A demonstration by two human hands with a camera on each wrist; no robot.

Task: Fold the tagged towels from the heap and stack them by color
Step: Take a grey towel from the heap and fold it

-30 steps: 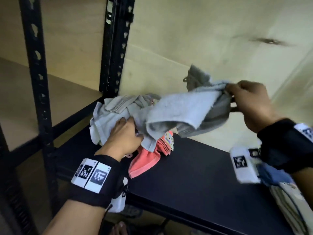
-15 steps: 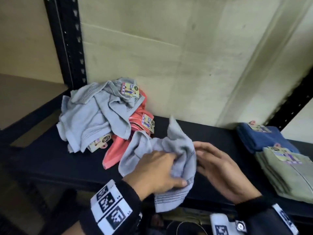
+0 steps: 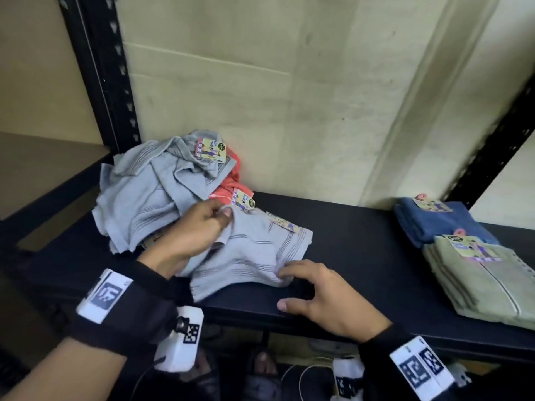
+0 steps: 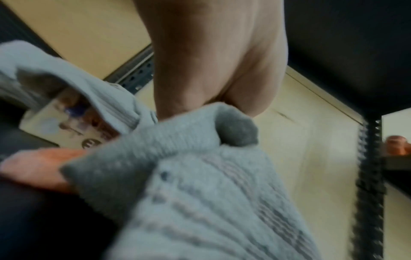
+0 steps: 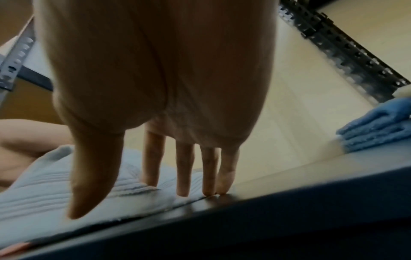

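A grey striped towel (image 3: 252, 256) with a paper tag (image 3: 282, 224) lies spread on the black shelf (image 3: 362, 250), in front of the heap of grey towels (image 3: 150, 192) and a coral towel (image 3: 231, 180). My left hand (image 3: 197, 233) pinches the grey towel's far left corner; the left wrist view shows the grey towel (image 4: 200, 193) bunched under the fingers. My right hand (image 3: 315, 290) lies with straight fingers on the towel's near right corner, and in the right wrist view its fingertips (image 5: 184, 191) press the grey towel (image 5: 66, 193) onto the shelf.
At the right stand a folded blue stack (image 3: 434, 224) and a folded sage-green stack (image 3: 486, 279), both tagged. Black rack uprights (image 3: 101, 68) frame the shelf against a beige wall. Cables and sandalled feet show below the shelf edge.
The grey towel, pulled off the heap a second ago and bunched between both hands, now lies spread on the shelf. My left hand moved to its far corner, my right to its near corner.
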